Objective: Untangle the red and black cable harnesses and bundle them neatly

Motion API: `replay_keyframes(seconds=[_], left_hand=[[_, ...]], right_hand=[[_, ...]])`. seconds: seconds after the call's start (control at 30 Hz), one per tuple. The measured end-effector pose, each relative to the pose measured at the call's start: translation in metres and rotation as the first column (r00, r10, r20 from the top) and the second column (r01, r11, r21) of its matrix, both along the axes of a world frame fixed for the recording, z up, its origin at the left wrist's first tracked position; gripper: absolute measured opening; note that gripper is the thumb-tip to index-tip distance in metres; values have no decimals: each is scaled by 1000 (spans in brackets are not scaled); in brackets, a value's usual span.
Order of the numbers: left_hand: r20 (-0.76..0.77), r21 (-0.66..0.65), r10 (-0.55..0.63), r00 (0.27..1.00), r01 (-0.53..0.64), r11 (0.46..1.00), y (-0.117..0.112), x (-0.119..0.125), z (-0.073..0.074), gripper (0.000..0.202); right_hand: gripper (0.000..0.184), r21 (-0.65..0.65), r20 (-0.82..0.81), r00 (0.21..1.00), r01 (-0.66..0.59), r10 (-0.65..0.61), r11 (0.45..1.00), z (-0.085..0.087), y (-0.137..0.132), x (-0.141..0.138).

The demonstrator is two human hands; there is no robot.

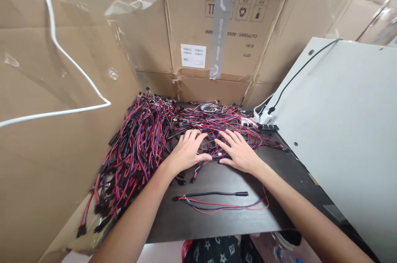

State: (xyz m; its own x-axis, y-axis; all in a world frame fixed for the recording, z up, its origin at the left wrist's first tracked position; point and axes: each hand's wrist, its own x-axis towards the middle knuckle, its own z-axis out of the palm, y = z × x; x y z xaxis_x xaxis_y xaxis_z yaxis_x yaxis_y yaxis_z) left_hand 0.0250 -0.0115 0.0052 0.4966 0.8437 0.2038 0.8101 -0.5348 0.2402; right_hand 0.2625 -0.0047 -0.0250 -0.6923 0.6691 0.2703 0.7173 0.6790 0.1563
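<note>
At a dark table (223, 223) walled in by cartons (189, 15), I see a person's two bare arms reaching forward. The left hand (189, 150) is open, palm down, fingers loosely curved over a low heap of wires (214, 120). The right hand (238, 152) mirrors it, just as open, its fingertips at the same heap. Neither seems to grip anything, though I cannot tell what lies under the palms. The spread fingers probably let both hands cover the tangle. To the left, a taller pile (144, 143) of red, blue and black leads leans towards the cardboard, which seems to keep it from spilling. Nearer the person, one cable (214, 193) lies apart, stretched crosswise, perhaps so it stays untangled. On the right stands a pale panel (341, 110), a white plug (265, 117) beside it.
</note>
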Motion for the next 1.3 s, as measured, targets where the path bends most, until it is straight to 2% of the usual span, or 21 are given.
replay_keyframes(seconds=[0.07,0.13,0.23,0.33,0.47,0.57,0.67,0.77,0.87,0.93,1.03,1.13,1.3], left_hand=[[-49,-66,-43,998,40,997,-4,3,-3,98],[-114,-143,-65,991,48,989,-6,5,-7,109],[-144,-176,-24,989,-2,984,-3,4,-10,95],[-100,-165,15,995,-31,986,5,-4,-9,80],[-45,-157,-30,999,23,987,15,-19,-5,66],[-61,-138,-42,997,34,990,21,-28,-4,55],[-92,-123,2,996,-13,992,26,-32,-6,47],[-127,-41,71,989,-77,996,28,-31,-8,40],[-181,57,165,970,-157,986,26,-27,-6,38],[-210,66,219,953,-210,975,21,-23,-4,36],[-204,-13,281,938,-290,957,12,-18,1,34],[-173,-96,310,935,-330,939,6,-14,1,33],[-105,-163,250,963,-264,951,4,-15,-3,43]], right_hand=[[71,12,2,1000,-11,11,1000,-2,7,4],[72,10,-1,999,-32,32,999,-2,11,6],[71,1,-20,997,-68,68,998,-3,16,9],[68,-5,-26,993,-113,112,994,-3,22,14],[62,-4,13,981,-196,196,981,-2,31,22],[58,14,49,972,-230,229,973,-2,40,27],[59,35,61,973,-225,222,974,-2,49,32],[61,57,46,983,-179,176,982,-1,52,33],[56,46,30,989,-144,142,989,0,43,30],[50,24,22,992,-126,126,992,1,33,27],[46,4,-1,997,-79,79,997,2,17,24],[52,-22,-32,999,-38,37,999,2,6,24],[62,-55,-118,993,-18,12,998,1,-17,28]])
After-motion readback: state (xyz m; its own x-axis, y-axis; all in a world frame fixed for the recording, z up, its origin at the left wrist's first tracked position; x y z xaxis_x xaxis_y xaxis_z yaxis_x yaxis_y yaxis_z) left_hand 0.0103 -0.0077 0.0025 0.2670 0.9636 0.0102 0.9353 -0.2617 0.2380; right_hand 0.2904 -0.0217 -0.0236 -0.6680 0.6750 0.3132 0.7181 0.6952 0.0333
